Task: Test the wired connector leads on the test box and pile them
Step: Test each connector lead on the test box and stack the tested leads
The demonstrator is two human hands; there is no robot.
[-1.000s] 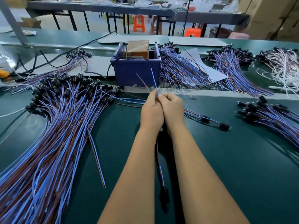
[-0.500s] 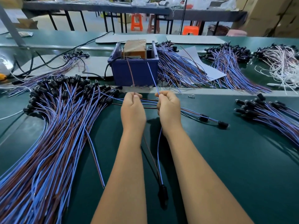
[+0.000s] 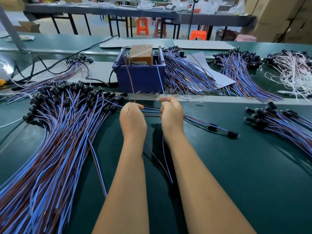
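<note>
Two hands, left hand [image 3: 132, 119] pinching brown wire [image 3: 130, 78], right hand [image 3: 171, 114] blue wire [image 3: 160, 78], ends raised to test box [image 3: 141, 76] for contact.

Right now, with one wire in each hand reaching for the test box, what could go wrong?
1. The brown wire and blue wire are long and thin, so their tips may wobble off the test box.
2. Loose leads lie under the left hand and right hand and could snag or get dragged.
</note>
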